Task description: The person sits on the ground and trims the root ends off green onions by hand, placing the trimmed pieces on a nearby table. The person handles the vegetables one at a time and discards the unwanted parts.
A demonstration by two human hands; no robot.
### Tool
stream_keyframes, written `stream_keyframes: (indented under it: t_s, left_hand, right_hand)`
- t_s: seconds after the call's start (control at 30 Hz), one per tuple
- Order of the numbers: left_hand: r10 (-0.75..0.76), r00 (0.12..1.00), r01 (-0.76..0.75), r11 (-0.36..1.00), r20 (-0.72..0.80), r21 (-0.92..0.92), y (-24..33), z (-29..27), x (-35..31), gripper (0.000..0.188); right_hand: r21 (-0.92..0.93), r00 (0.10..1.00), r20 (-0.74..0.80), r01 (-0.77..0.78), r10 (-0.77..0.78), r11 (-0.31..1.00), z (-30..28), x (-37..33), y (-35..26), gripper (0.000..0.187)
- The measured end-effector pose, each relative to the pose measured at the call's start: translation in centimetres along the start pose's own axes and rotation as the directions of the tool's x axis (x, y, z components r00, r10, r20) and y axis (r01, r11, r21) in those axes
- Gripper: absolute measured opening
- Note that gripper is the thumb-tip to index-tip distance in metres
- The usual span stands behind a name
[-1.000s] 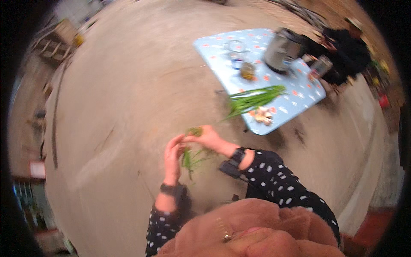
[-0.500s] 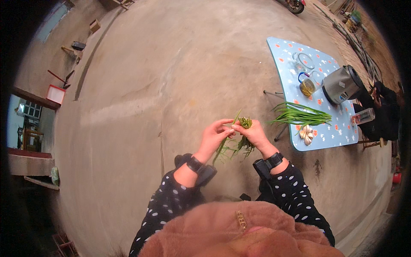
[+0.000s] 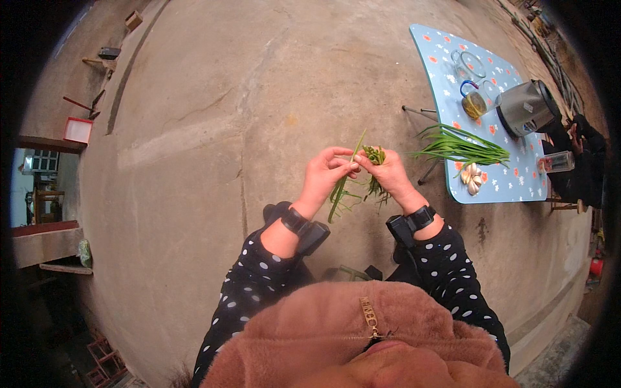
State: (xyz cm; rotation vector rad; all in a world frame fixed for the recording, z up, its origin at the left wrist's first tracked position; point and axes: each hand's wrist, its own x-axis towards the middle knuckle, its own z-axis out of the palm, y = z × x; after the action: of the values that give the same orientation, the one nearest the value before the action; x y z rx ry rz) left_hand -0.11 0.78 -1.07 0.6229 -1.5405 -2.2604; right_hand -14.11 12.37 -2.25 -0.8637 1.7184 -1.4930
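In front of me my left hand (image 3: 323,173) pinches a long green stalk (image 3: 336,200), which slants from above the fingers down past the palm. My right hand (image 3: 389,173) is closed round a bunch of thin green stems (image 3: 374,155). Their blunt ends stick up over the thumb, and finer stems hang below the fist. The fingertips of both hands meet at the stalk, though I cannot tell which of them grip it. What kind of green it is I cannot make out. Loose thin shoots dangle between the hands.
To the right stands a blue flowered folding table (image 3: 498,194) with long green leaves (image 3: 462,145), garlic cloves (image 3: 471,179), a glass jug (image 3: 475,103), a grey appliance (image 3: 527,108) and a glass (image 3: 557,161). Behind it sits a person in dark clothes (image 3: 576,174). Concrete floor (image 3: 194,161) surrounds me.
Both hands and the table sit higher in the picture as the view has tilted. The stalk at my left hand stands a little more upright. Both hands keep their hold.
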Motion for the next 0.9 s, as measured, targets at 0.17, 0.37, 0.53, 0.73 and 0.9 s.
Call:
stream_keyframes:
  t_s: [0.17,0.37,0.53,0.73,0.9]
  left_hand:
    - [-0.059,0.998,0.055,0.988,-0.021,-0.144,0.0,-0.1,0.2,0.019]
    - [-0.1,0.995,0.094,0.973,-0.016,-0.211,0.2,-0.5,0.1,0.017]
    - [-0.059,0.998,0.059,0.989,0.006,-0.135,0.6,-0.3,-0.2,0.022]
    - [0.0,1.0,0.002,0.996,0.021,-0.088,0.4,0.2,-0.5,0.025]
    - [-0.014,0.999,0.016,0.998,0.031,-0.064,0.3,0.1,-0.5,0.026]
  right_hand:
    - [-0.087,0.997,-0.076,-0.019,0.013,0.996,-0.6,-0.2,-1.1,0.016]
    - [-0.477,0.882,-0.086,0.372,-0.463,0.796,-0.5,-0.3,-3.1,0.016]
    - [-0.623,0.825,-0.01,0.437,-0.565,0.649,-0.1,-0.2,-3.8,0.022]
    - [-0.695,0.8,0.036,0.45,-0.599,0.56,-0.2,-0.1,-3.7,0.018]
    - [-0.729,0.799,0.092,0.461,-0.594,0.506,-0.5,-0.2,-3.6,0.02]
